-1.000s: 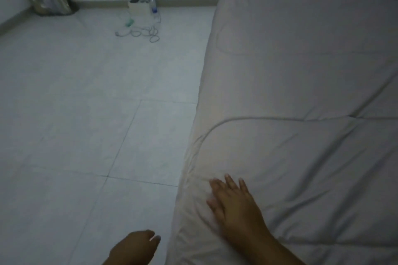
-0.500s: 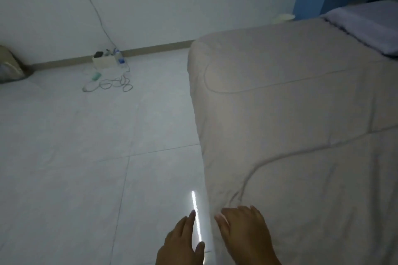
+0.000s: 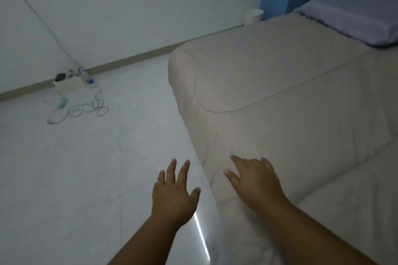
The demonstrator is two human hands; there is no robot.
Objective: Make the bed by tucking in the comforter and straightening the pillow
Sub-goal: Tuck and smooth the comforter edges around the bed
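Comforter point(image 3: 290, 114), beige, spread over the low bed and draped down its near side to the floor point(image 3: 86, 178); pillow point(image 3: 353, 19) lies flat at the far head end, well apart from both hands. Right hand point(image 3: 256, 180) — fingers spread, palm down on the comforter's side edge, pinching nothing. Left hand point(image 3: 172, 196) — open, fingers splayed, over the floor just beside the hanging edge and apparently touching nothing. Risk: a tuck made with flat palms alone may bunch the fabric or drag the smooth top askew. Extension block with coiled cable point(image 3: 81, 105) lies by the wall point(image 3: 129, 17), a trip hazard.
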